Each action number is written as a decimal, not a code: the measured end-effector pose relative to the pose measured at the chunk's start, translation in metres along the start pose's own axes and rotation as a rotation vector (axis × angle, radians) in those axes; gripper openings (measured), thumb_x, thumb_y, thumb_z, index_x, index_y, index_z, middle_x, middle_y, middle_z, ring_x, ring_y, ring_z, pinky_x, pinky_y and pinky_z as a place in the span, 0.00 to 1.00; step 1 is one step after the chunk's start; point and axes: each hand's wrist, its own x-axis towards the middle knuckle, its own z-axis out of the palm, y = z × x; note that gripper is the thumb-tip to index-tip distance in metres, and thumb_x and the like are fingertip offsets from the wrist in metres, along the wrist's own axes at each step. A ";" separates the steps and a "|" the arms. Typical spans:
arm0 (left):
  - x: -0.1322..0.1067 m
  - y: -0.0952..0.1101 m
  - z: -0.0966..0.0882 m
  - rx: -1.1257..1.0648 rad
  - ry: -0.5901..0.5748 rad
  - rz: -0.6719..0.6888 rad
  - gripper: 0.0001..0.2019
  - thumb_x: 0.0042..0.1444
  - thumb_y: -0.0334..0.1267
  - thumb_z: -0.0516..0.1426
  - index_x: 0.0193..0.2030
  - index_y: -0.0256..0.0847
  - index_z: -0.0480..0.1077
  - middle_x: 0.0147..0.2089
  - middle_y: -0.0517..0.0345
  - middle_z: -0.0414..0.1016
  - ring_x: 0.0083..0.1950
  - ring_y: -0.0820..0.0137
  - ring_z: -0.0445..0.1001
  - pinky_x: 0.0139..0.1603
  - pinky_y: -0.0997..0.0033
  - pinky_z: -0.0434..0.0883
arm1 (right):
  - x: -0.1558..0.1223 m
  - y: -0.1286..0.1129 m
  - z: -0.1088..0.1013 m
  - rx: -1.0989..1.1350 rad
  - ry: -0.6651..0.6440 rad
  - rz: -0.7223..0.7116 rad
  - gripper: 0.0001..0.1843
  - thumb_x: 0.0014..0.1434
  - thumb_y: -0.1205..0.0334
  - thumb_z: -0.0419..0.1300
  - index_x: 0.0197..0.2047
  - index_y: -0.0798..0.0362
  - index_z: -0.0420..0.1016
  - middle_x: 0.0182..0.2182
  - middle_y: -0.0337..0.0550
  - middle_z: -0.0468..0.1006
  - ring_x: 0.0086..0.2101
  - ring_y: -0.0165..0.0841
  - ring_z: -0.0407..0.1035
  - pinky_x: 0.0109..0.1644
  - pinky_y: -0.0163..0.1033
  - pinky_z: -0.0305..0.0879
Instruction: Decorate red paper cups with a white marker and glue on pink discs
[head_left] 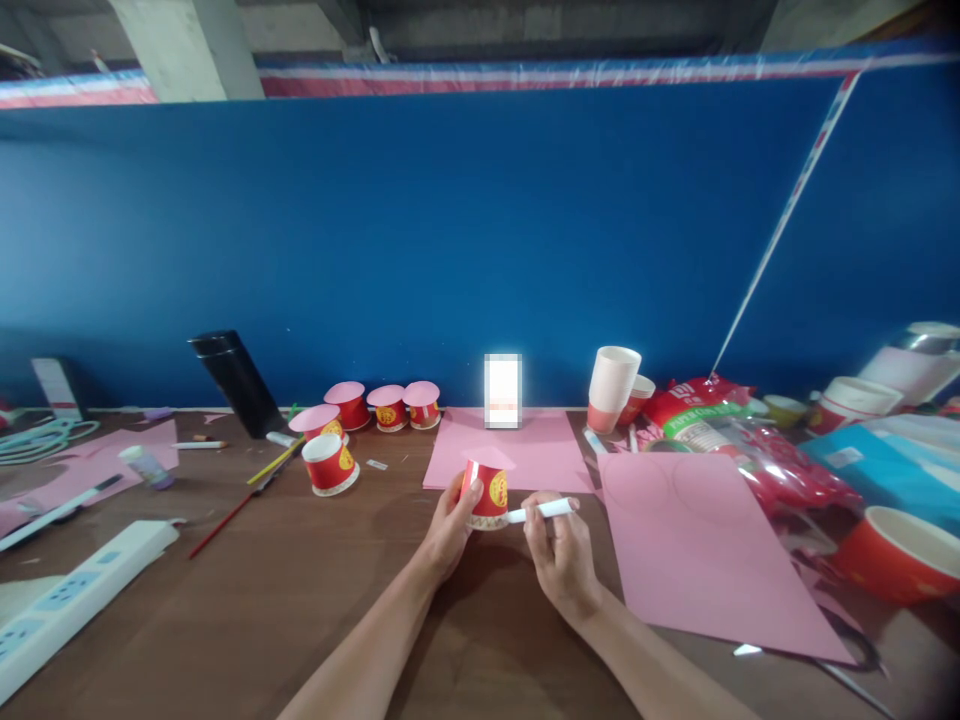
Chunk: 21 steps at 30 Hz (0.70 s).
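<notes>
My left hand (451, 530) grips a red paper cup (486, 492) with a yellow emblem, its pale rim at the bottom bearing a dark zigzag line. In my right hand (559, 555) is a white marker (551, 509), its tip at the rim's right side. Behind the cup lie pink paper sheets (551, 450). To the left stands another red paper cup (328, 465) with a white top and no pink disc. Several similar cups with pink discs on top, among them a disc-topped cup (391, 410), stand farther back.
A larger pink sheet (697, 540) lies right of my hands, beside a red plastic bag of paper cups (697, 415) and stacked white cups (613, 385). An orange mug (900, 555) is at far right. Leftward are a black bottle (238, 385), paintbrushes (232, 520) and a power strip (82, 600).
</notes>
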 end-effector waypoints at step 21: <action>0.001 0.000 0.001 -0.048 0.028 -0.004 0.20 0.51 0.46 0.59 0.48 0.37 0.70 0.43 0.50 0.76 0.43 0.64 0.73 0.43 0.67 0.67 | 0.000 0.006 0.001 0.026 -0.069 0.069 0.08 0.63 0.67 0.47 0.34 0.53 0.65 0.27 0.43 0.73 0.28 0.33 0.68 0.34 0.39 0.66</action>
